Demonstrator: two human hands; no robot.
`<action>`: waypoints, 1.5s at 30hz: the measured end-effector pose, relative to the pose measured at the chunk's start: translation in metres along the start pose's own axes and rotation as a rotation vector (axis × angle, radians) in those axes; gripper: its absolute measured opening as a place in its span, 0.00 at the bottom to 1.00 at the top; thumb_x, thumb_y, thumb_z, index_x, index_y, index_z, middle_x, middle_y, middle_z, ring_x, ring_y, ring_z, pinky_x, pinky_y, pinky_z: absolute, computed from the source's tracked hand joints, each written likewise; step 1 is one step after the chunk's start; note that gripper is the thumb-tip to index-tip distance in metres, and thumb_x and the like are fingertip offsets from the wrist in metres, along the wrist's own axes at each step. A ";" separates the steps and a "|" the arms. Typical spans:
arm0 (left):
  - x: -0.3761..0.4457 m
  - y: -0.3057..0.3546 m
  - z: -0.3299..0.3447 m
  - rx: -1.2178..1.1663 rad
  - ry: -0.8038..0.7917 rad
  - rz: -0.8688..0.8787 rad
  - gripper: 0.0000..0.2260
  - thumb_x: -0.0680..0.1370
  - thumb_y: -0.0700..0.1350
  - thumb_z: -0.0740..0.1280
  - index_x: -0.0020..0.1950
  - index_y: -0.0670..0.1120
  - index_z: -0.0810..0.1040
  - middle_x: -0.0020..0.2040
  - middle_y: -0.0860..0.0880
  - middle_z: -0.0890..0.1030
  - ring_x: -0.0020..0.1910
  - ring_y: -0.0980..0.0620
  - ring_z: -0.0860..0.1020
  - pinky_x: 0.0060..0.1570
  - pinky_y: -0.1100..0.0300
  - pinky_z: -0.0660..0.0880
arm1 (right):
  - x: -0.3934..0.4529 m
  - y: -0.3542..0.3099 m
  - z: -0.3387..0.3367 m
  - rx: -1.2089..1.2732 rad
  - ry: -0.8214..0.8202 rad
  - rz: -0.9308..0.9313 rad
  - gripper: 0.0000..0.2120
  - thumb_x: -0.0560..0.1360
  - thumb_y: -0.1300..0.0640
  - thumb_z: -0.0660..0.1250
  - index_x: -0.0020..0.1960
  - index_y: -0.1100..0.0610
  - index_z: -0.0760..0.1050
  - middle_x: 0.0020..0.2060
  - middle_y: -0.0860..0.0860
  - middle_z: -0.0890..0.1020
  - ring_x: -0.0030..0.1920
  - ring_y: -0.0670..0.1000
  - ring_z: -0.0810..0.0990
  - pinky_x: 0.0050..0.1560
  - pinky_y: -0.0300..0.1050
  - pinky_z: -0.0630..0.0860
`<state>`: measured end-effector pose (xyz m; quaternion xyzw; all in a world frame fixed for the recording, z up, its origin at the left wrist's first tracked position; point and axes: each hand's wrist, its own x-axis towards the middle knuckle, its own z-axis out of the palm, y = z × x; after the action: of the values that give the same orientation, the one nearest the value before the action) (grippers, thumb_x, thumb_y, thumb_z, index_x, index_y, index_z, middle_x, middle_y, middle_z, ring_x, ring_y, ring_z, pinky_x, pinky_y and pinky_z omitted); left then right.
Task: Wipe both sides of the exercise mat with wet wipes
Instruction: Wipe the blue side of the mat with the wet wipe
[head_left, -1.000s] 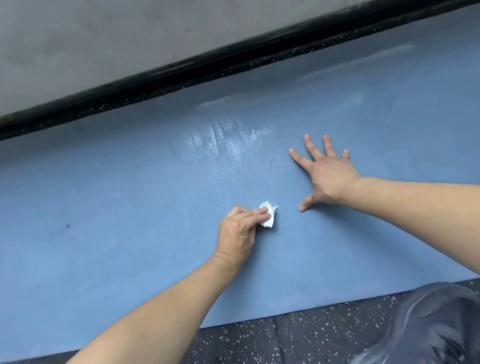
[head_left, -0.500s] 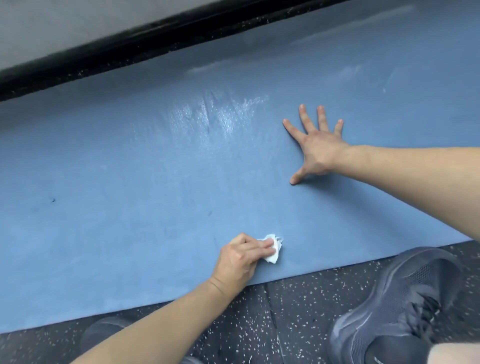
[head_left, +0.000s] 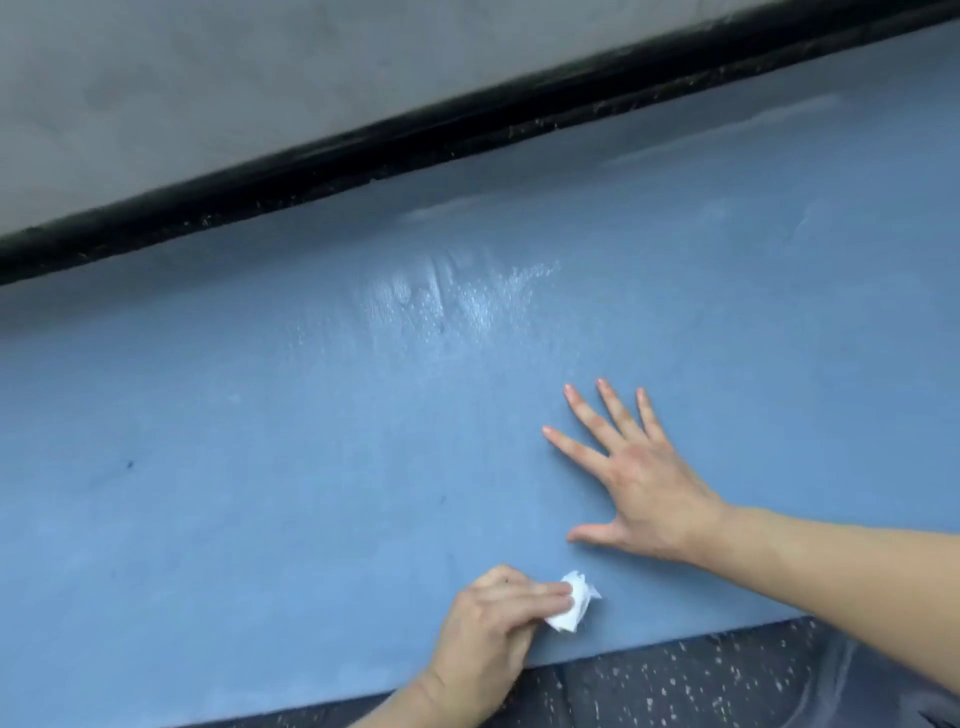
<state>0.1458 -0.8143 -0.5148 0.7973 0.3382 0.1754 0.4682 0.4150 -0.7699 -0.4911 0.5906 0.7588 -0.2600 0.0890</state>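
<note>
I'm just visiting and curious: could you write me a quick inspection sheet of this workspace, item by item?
Surface: blue exercise mat lying flat on dark speckled floor; a shiny wet patch near its far edge.
Job's things: crumpled white wet wipe near the mat's near edge.
Clutter: nothing seen.
Hands: left hand pinches the wipe against the mat; right hand rests flat on the mat, fingers spread.
Cables: nothing seen.
Surroundings: grey wall with black baseboard behind the mat.
</note>
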 end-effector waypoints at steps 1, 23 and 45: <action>0.028 0.001 -0.013 -0.032 0.142 -0.107 0.16 0.79 0.34 0.67 0.57 0.51 0.86 0.58 0.61 0.84 0.50 0.57 0.81 0.52 0.60 0.79 | 0.016 0.011 -0.016 0.022 0.049 0.051 0.60 0.64 0.20 0.67 0.85 0.38 0.40 0.84 0.51 0.32 0.83 0.63 0.32 0.79 0.75 0.45; 0.385 -0.091 -0.153 0.523 0.463 -0.195 0.18 0.74 0.33 0.67 0.53 0.54 0.87 0.47 0.49 0.84 0.45 0.49 0.80 0.46 0.65 0.70 | 0.116 0.118 -0.102 -0.022 -0.141 0.367 0.77 0.53 0.20 0.75 0.75 0.38 0.18 0.79 0.52 0.22 0.80 0.65 0.25 0.78 0.77 0.42; 0.288 -0.051 -0.090 0.437 0.232 -0.061 0.14 0.77 0.38 0.64 0.51 0.53 0.88 0.51 0.57 0.86 0.47 0.57 0.80 0.51 0.66 0.76 | 0.106 0.107 -0.118 0.013 -0.135 0.384 0.77 0.55 0.25 0.79 0.82 0.39 0.28 0.81 0.51 0.25 0.81 0.64 0.27 0.78 0.77 0.41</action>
<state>0.2772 -0.5383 -0.5241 0.8434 0.4436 0.1745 0.2480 0.5058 -0.6030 -0.4690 0.7063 0.6227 -0.2821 0.1838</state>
